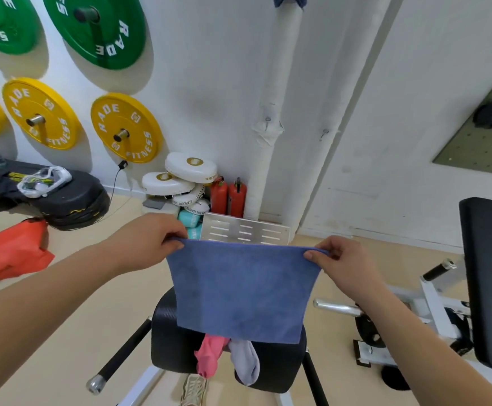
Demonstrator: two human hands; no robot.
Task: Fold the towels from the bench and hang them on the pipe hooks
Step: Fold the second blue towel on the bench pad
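A blue towel (242,291) hangs stretched flat in the air between my hands. My left hand (151,241) pinches its upper left corner and my right hand (338,259) pinches its upper right corner. Below it lies the black padded bench (174,344), where a pink towel (209,356) and a pale lilac towel (247,361) lie crumpled, partly hidden by the blue one. The white wrapped pipe (280,89) runs up the wall ahead, with small hooks (267,120) on it. A dark blue cloth (290,0) hangs at the pipe's top.
Green and yellow weight plates (126,127) hang on the left wall. White pads (190,168), two red extinguishers (228,197) and a slotted metal plate (244,230) stand at the pipe's foot. An orange bag (10,253) lies left; another black bench (487,276) stands right.
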